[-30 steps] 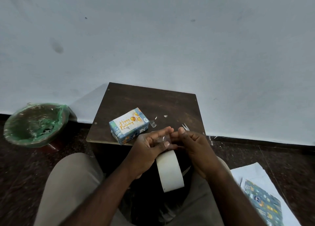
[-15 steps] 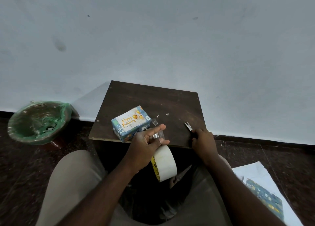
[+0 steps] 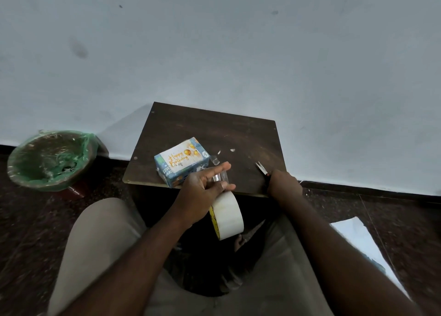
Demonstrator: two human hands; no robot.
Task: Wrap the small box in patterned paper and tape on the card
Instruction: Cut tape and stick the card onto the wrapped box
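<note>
Sitting on board point(image 3: 214, 129) | box point(image 3: 164, 170) blue-patterned | "Happy Birthday" card point(image 3: 181, 159) on top

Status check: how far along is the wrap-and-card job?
Done: box is wrapped, card lies on top. In hand: left hand holds the tape roll, strip pulled out; right hand grips the scissors. Left, likely: cut strip, tape card down.
</note>
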